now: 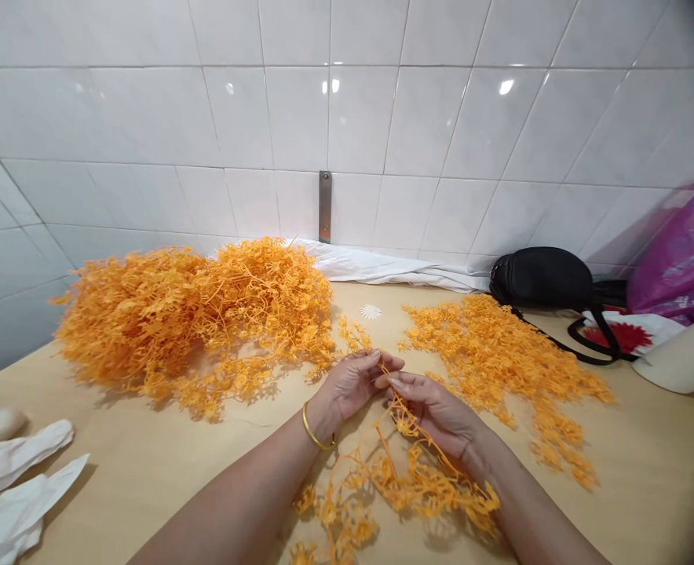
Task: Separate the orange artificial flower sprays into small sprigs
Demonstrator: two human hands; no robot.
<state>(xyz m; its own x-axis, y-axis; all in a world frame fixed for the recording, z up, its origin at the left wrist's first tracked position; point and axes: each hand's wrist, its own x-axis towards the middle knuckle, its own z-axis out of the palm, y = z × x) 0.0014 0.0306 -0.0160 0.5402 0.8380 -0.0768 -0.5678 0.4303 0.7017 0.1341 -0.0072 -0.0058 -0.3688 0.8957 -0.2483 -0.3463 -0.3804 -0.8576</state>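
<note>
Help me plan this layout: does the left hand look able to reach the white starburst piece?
Probably yes: the white starburst piece lies uncovered just beyond the left hand, though that hand holds an orange strand it might have to release first.

Left forearm [229,494] bare, slanting up and rightward from the bottom edge; left wrist [323,416] slightly bent. Left hand [347,386] curled inward, thumb and fingers in a pinch. Right forearm [520,486] bare, slanting up and leftward. Right hand [432,404] also pinching, thumb pointing toward the left hand. The two hands sit close together, fingertips near one another, some fingers partly hidden.
</note>
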